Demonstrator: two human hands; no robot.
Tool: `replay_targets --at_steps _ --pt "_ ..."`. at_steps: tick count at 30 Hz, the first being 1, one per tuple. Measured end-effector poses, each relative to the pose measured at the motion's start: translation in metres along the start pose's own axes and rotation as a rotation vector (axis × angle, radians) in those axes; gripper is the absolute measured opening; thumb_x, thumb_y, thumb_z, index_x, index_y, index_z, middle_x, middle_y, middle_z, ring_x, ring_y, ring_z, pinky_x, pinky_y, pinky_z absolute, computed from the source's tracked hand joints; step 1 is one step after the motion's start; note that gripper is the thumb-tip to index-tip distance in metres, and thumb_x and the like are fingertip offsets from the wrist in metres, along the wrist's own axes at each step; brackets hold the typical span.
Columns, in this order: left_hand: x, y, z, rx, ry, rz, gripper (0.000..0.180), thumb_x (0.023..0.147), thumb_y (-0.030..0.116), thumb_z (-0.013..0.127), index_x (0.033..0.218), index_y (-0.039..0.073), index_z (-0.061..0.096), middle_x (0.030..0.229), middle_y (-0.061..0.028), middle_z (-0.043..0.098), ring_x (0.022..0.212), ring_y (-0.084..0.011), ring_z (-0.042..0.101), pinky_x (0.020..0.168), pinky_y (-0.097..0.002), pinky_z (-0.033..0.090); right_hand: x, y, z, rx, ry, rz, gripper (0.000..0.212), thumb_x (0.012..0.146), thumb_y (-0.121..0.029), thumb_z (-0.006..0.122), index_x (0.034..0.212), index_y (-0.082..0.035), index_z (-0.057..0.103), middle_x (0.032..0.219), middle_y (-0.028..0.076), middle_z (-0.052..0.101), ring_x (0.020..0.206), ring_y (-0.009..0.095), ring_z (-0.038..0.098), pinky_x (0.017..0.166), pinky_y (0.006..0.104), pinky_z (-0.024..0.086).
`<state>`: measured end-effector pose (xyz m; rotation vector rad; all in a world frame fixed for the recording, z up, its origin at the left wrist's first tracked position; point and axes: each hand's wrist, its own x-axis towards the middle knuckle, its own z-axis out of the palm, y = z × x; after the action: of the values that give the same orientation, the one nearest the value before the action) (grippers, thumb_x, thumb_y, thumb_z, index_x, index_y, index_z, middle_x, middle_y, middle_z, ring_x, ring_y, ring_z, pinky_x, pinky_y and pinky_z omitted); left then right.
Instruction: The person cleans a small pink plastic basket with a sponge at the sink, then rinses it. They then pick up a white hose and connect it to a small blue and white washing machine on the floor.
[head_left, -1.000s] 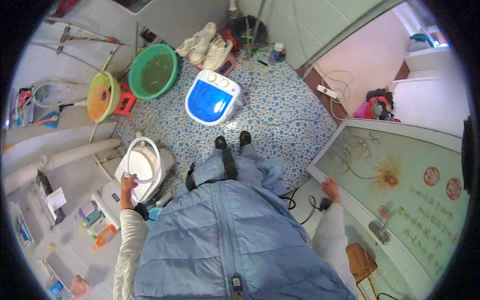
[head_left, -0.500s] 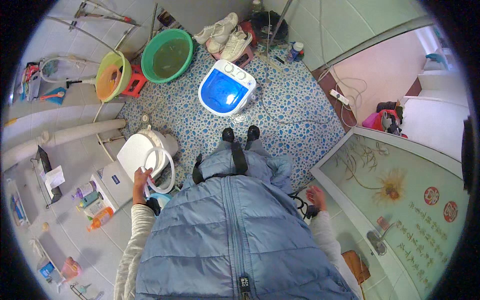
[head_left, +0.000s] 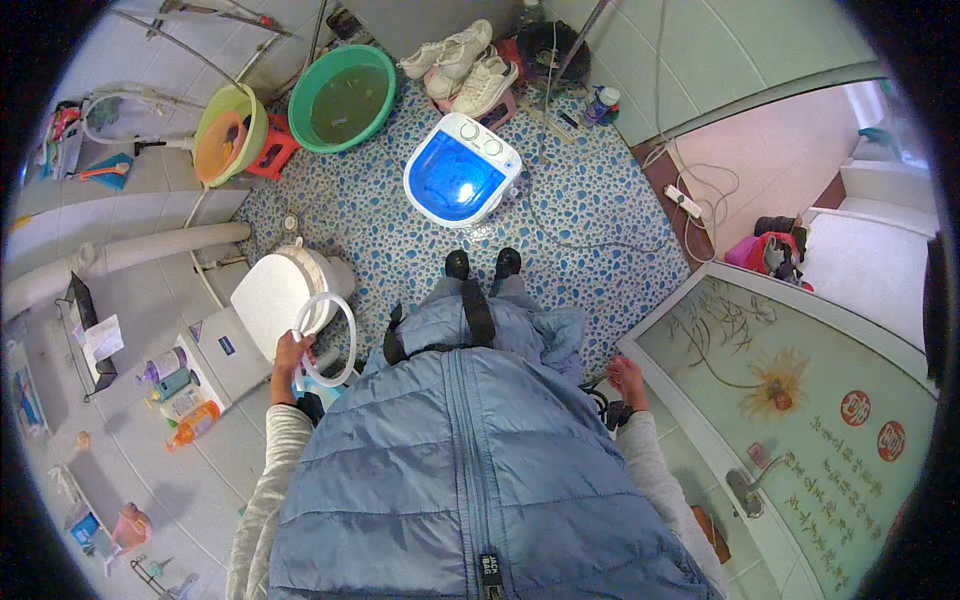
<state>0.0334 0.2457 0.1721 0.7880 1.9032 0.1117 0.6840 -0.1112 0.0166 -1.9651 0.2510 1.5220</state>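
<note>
My left hand (head_left: 290,352) is closed around a loop of white hose (head_left: 350,330), which hangs beside the toilet (head_left: 275,300). Below that hand something light blue shows in part by my jacket. My right hand (head_left: 626,380) is out at my right side, near the edge of the glass door, its fingers loosely apart with nothing in them. Ahead of my feet, a small white washing machine (head_left: 462,170) with a blue lid stands on the pebble-patterned floor, apart from both hands.
A green basin (head_left: 342,98) of murky water and a yellow-green basin (head_left: 228,135) are at the far left. White shoes (head_left: 485,82) rest on a pink stool behind the machine. A cable runs right to a power strip (head_left: 682,201). A frosted glass door (head_left: 770,400) stands at right.
My left hand and the hose have shifted slightly right. My right hand has moved a little up and left, its fingers more drawn in. The washing machine sits slightly higher in view.
</note>
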Motion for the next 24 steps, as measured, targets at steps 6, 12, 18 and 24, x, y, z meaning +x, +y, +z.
replay_targets --at_steps 6,12,18,24 --pt "0.010 -0.009 -0.005 0.049 -0.001 -0.007 0.022 0.083 0.014 0.069 0.094 0.003 0.053 0.061 -0.0042 0.051 0.045 -0.0160 0.050 0.040 -0.0325 0.047 -0.003 -0.012 0.010 0.009 -0.015 -0.016 0.028 0.094 -0.029 0.057 0.115 -0.012 0.059 0.083 0.002 0.065 0.065 0.013 0.061 0.055 0.0265 0.048" --pt "0.017 -0.020 -0.009 0.073 -0.011 0.017 0.026 0.082 0.017 0.070 0.095 0.003 0.053 0.059 -0.0049 0.051 0.044 -0.0173 0.052 0.040 -0.0333 0.047 -0.008 -0.022 0.019 -0.064 -0.022 -0.007 0.030 0.096 -0.030 0.053 0.119 -0.012 0.058 0.089 0.001 0.066 0.073 0.012 0.062 0.060 0.0254 0.048" --pt "0.023 -0.024 -0.010 0.106 -0.024 0.036 0.026 0.082 0.017 0.070 0.094 0.003 0.053 0.059 -0.0054 0.052 0.044 -0.0178 0.052 0.040 -0.0337 0.048 -0.004 -0.024 0.025 -0.064 -0.014 -0.011 0.031 0.095 -0.030 0.055 0.119 -0.011 0.058 0.087 0.001 0.065 0.072 0.011 0.062 0.061 0.0256 0.049" --pt "0.021 -0.019 -0.009 0.073 -0.053 0.037 0.027 0.083 0.018 0.070 0.094 0.002 0.052 0.060 -0.0038 0.050 0.045 -0.0173 0.051 0.041 -0.0332 0.047 -0.003 -0.022 0.027 -0.019 -0.031 -0.024 0.030 0.095 -0.030 0.055 0.118 -0.011 0.059 0.090 0.003 0.064 0.076 0.011 0.061 0.065 0.0260 0.051"
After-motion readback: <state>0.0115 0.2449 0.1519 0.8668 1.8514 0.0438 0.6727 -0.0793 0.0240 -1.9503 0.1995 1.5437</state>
